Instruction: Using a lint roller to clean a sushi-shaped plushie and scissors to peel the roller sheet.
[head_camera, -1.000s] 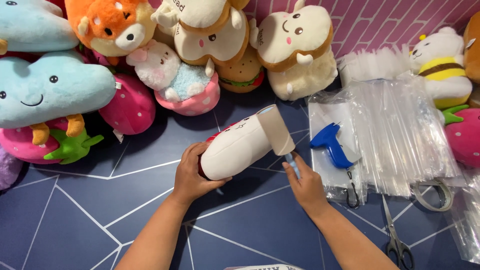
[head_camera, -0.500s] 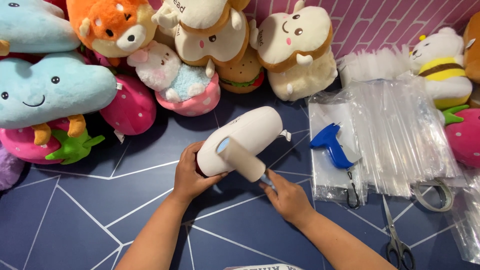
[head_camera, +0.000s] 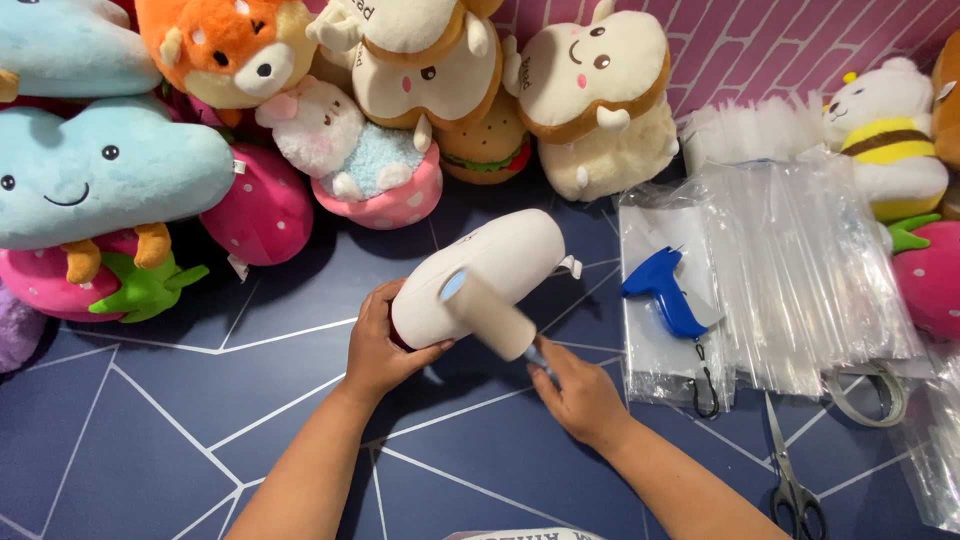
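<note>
My left hand (head_camera: 375, 350) grips the near end of a white rounded plush toy (head_camera: 500, 262) that lies on its side on the dark blue mat (head_camera: 200, 430). My right hand (head_camera: 580, 395) holds the handle of a lint roller (head_camera: 490, 312), whose white sticky barrel rests against the toy's near end. The roller's blue end cap faces up and left. A small fabric tag sticks out of the toy on its right.
Stuffed toys are piled along the back: a blue cloud (head_camera: 100, 180), pink strawberries (head_camera: 255, 210), toast-shaped plushes (head_camera: 595, 100), a bee bear (head_camera: 890, 135). To the right lie clear plastic bags (head_camera: 800, 260), a blue tagging gun (head_camera: 665, 295), scissors (head_camera: 795, 480) and a tape roll (head_camera: 870, 395).
The lint roller has swung from the toy's far right end down to its near end. My right hand has moved left and closer to me. My left hand has stayed on the toy.
</note>
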